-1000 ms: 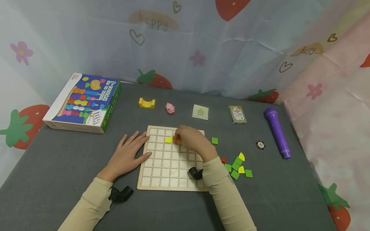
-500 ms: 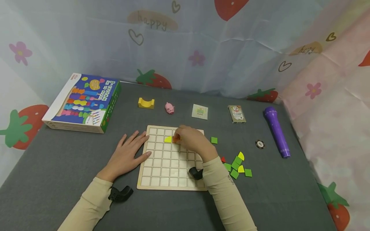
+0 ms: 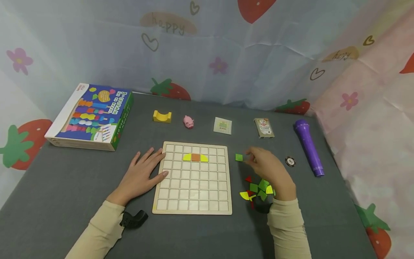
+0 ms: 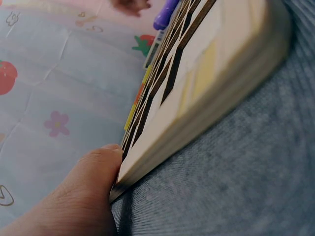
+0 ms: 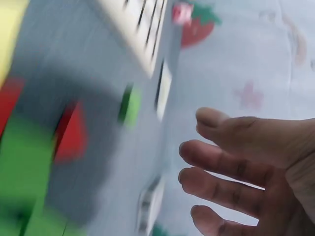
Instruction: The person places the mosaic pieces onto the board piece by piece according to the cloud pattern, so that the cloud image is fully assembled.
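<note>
Three tiles sit on one grid board; two hands.

head: high, looking down | wrists: close, low | shared: grid board

Backdrop cloth: "happy" in script on a tan oval, upper left; the same word again, smaller and partly folded, on a tan oval at right. Toy box: lettering on lid and side, too small and skewed to read. Card deck: print unreadable.
</note>
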The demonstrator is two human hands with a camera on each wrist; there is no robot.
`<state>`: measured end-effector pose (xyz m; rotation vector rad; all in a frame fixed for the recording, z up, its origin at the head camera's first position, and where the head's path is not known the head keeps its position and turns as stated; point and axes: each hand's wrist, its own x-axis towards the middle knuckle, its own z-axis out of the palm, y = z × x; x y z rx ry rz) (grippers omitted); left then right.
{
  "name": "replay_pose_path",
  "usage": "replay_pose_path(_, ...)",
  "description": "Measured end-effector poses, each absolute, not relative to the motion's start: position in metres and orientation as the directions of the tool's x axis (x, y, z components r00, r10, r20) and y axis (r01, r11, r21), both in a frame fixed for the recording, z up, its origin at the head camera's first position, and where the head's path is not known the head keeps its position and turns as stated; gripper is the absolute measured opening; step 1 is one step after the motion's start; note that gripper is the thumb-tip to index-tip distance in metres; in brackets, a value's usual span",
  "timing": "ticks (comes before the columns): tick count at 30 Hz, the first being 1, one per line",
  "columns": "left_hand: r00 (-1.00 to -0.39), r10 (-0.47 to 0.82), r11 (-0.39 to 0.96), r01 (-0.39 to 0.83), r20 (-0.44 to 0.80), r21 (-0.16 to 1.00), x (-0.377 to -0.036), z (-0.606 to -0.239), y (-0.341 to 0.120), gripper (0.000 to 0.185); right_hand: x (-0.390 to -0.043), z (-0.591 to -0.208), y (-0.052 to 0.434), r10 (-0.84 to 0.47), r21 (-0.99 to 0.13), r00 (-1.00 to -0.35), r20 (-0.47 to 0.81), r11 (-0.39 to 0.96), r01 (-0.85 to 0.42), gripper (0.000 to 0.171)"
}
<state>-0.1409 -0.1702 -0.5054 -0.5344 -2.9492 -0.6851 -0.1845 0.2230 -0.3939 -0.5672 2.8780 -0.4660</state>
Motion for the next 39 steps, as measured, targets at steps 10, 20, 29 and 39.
replay_pose_path(10, -0.937, 0.315, 0.837, 0.348, 0.149, 0.421, -0.141, -0.507, -0.169, 0.071, -0.167, -0.412, 0.299, -0.277, -0.341, -0.945, -0.173, 0.917, -0.207, 0.026)
replay_pose_path(20, -0.937, 0.317, 0.833, 0.350, 0.149, 0.428, -0.141, -0.507, -0.170, 0.071, -0.164, -0.424, 0.311, -0.304, -0.366, -0.939, -0.161, 0.902, -0.229, 0.026)
replay_pose_path(29, -0.937, 0.317, 0.840, 0.349, 0.146, 0.414, -0.142, -0.507, -0.170, 0.071, -0.169, -0.428, 0.302, -0.296, -0.346, -0.942, -0.160, 0.910, -0.227, 0.032)
replay_pose_path(39, -0.940, 0.311, 0.844, 0.340, 0.137, 0.416, -0.141, -0.506, -0.169, 0.070, -0.172, -0.434, 0.291, -0.263, -0.325, -0.946, -0.190, 0.926, -0.192, 0.035)
